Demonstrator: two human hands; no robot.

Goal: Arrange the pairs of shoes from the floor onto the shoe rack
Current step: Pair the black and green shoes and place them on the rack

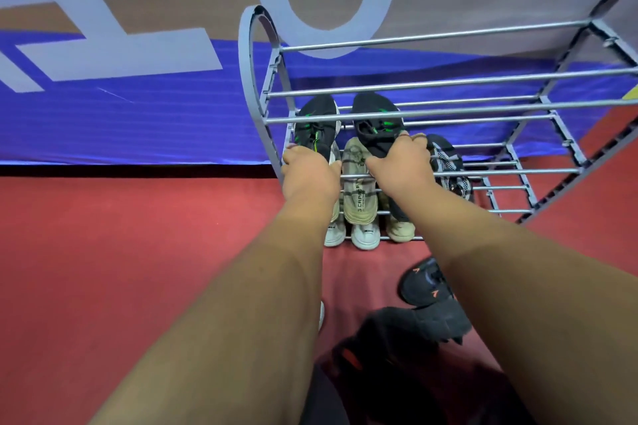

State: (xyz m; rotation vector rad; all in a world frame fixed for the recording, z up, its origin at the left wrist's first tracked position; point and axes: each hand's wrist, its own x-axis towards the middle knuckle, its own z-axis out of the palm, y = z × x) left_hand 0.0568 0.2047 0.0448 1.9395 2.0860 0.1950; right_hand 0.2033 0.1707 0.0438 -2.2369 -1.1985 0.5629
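I've got both hands in at the shoe rack (448, 82): my left hand (309, 176) grips the heel of the left black-and-green shoe (317, 128), and my right hand (400, 166) has its fingers curled over the heel of the right black-and-green shoe (376, 128). Both shoes sit under the top rails at the rack's left end, toes toward the blue banner (138, 121). Beige shoes (359, 183) and white shoes (365, 235) sit on lower tiers, and a black-and-orange shoe (426, 283) lies on the red floor (138, 252).
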